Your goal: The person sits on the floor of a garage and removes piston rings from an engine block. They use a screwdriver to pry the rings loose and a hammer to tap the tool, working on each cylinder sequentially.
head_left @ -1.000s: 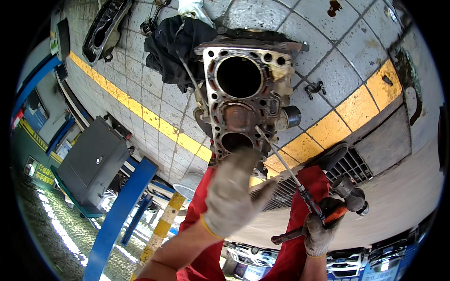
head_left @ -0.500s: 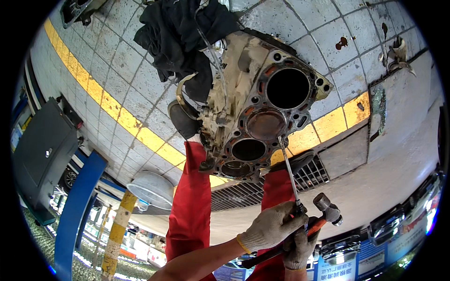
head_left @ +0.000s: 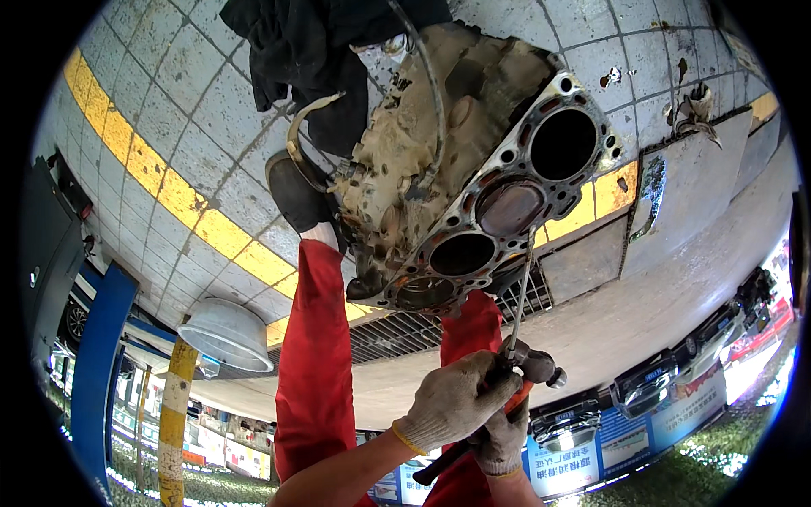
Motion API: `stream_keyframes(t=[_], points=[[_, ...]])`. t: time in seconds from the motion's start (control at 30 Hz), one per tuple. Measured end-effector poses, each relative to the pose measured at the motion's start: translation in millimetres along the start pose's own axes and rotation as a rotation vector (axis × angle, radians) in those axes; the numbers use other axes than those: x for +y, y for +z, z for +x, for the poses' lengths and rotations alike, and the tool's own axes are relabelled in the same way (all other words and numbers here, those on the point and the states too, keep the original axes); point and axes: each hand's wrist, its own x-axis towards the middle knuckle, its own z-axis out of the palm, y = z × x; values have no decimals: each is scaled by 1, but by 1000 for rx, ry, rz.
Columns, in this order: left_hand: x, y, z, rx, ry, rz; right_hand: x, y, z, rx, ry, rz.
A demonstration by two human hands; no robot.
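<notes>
A dirty engine block [head_left: 460, 127] lies tilted on the floor between my legs, its row of cylinder bores facing up and right. One bore holds a piston [head_left: 510, 208] whose brown crown shows near the top. Closed in its pale work glove, my left hand [head_left: 456, 397] grips a long metal rod-shaped tool [head_left: 521, 296]. The tool's far tip meets the block's deck edge beside the piston; its grip end is hidden. Just below, my right hand [head_left: 504, 439], also gloved, is closed round the orange-and-black handle of a ball-peen hammer [head_left: 534, 365]. The hammer head sits beside the tool's shaft.
Black cloth [head_left: 308, 76] lies behind the block, with a hose [head_left: 427, 84] running over it. A floor grate [head_left: 389, 342] crosses under my red-trousered legs. To the left stand a metal basin [head_left: 226, 334], a striped post [head_left: 176, 422] and a blue lift post [head_left: 103, 372].
The hammer head has moved left, from right of the gloves to against the tool's shaft. My view has shifted, so the block appears more tilted. Both grips stay the same.
</notes>
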Motion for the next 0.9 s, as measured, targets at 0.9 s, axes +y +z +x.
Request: stream_keyframes(t=[0.9], points=[[60,-10,-13,9,788,936,-5,5,-28,72,-93,75]])
